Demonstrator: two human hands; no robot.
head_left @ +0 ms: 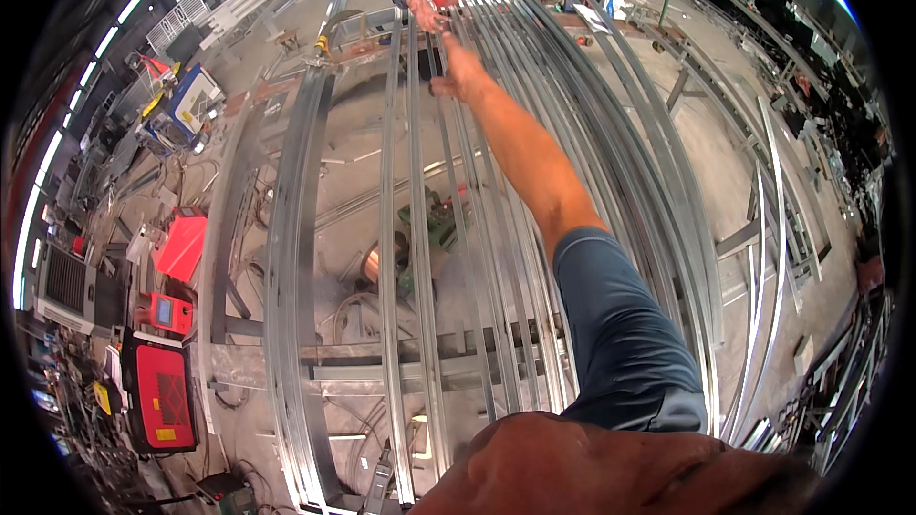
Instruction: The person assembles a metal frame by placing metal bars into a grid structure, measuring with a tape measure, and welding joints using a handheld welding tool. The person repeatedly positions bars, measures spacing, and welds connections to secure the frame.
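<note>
One of the hands [462,72] extends over metal profiles [603,133].

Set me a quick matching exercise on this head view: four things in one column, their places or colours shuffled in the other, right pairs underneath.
Things
1. Right hand
2. Right sleeve
3. Red-and-black box
4. Green machine

Places and colours
A. Below the rails, seen through the gaps
B. Reaching out close to the co-worker's hand
C. Blue-grey
D. Left of the rails, low in the picture

Right pairs: 1-B, 2-C, 3-D, 4-A
</note>
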